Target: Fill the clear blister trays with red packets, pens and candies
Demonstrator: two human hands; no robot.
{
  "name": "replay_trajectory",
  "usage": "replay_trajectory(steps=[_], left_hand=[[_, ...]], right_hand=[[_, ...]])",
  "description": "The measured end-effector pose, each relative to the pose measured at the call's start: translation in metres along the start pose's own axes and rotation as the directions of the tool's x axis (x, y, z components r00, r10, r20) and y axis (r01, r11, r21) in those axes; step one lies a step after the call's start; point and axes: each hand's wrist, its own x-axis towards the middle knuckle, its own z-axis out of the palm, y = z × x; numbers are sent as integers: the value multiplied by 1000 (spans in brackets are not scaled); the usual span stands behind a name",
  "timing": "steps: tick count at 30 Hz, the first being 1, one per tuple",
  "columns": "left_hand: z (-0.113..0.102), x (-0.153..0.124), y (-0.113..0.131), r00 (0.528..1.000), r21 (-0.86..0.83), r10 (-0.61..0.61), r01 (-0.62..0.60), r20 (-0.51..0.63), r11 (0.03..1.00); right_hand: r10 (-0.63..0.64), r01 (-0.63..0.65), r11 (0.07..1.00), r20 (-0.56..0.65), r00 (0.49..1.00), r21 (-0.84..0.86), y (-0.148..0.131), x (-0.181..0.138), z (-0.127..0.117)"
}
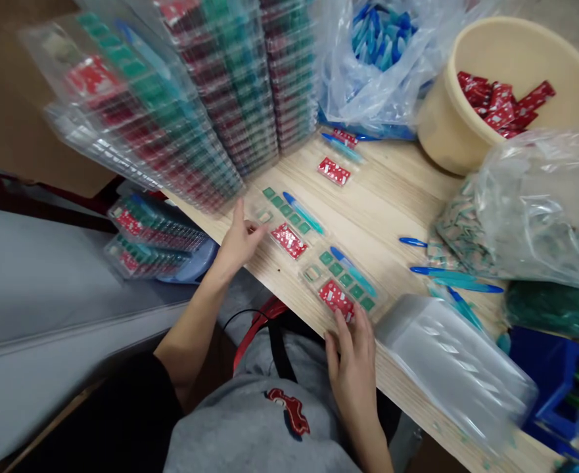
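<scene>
Two clear plastic trays lie on the wooden table, each with a row of green squares, a blue pen-like stick and a red packet with white marks. At the near corner of the left tray (264,215) is my left hand (237,246), index finger and thumb apart, seemingly touching the tray's edge. The fingertips of my right hand (353,351) rest on the red packet (336,295) in the right tray (313,272); its fingers are stretched and hold nothing. A second red packet (289,241) and a blue stick (303,212) lie in the left tray.
Tall stacks of filled trays (171,125) stand at the left. Behind are a bag of blue sticks (382,39) and a cream bucket (441,131) with red packets. At right lie loose sticks (457,276), a bag of small pieces (466,223) and stacked clear plastic (447,355).
</scene>
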Motion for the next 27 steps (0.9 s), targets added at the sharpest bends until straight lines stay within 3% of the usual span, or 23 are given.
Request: replay_trajectory(steps=[3, 8, 10, 12, 14, 16, 21, 24, 26, 27], left_hand=[[-2, 4, 8, 998, -243, -58, 58, 6, 968], [-1, 9, 19, 972, -506, -178, 233, 155, 831], [2, 9, 22, 989, -607, -119, 151, 92, 780], [7, 7, 25, 999, -638, -9, -18, -40, 770], [14, 2, 25, 987, -571, 97, -151, -125, 807], [19, -5, 21, 981, -499, 162, -193, -105, 845], [12, -22, 0, 984, -419, 141, -81, 113, 904], [-5, -30, -7, 943, -205, 48, 21, 328, 979], [-16, -32, -7, 896, -46, 24, -4, 443, 999], [-19, -31, -5, 898, 20, 38, -51, 439, 998]], right_hand=[[15, -15, 1000, 4, 1000, 1, -1, 0, 0], [30, -30, 1000, 8, 1000, 7, -2, -2, 0], [29, -29, 1000, 2, 1000, 10, -2, -2, 0], [29, -29, 1000, -1, 1000, 11, -1, -3, 1], [26, -26, 1000, 0, 1000, 6, 0, -3, 1], [17, -17, 1000, 0, 1000, 1, 1, -4, 1], [17, -16, 1000, 7, 1000, -12, 2, -4, 1], [7, -6, 1000, 17, 1000, -22, 2, -5, 1], [-1, 1, 1000, 18, 1000, -23, 3, -5, 1], [-2, 3, 1000, 17, 1000, -23, 3, -5, 0]])
